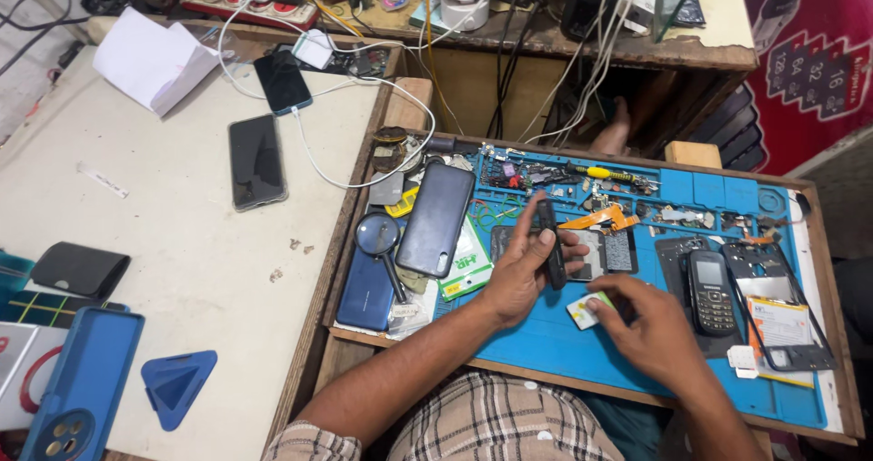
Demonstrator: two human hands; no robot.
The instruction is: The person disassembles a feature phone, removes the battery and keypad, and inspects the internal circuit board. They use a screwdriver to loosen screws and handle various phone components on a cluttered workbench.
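My left hand [520, 270] grips a small black phone body [548, 243], held on edge over the blue work mat [564, 347]. My right hand [647, 326] rests on the mat just right of it, its fingertips pinching a small white and green card [582, 309]. A black keypad phone [710, 292] lies face up to the right of my right hand. Left of my left hand lie a dark phone back cover [436, 217], a magnifying glass [379, 237] and a blue phone [366, 290].
The mat sits in a wooden tray [841, 334] strewn with small parts, a yellow-handled screwdriver [600, 172] and an orange flex strip [600, 218]. On the white table [182, 243] lie two dark smartphones [255, 161], one on a white cable, plus paper, a blue triangular pick [179, 385] and a blue phone case [84, 388].
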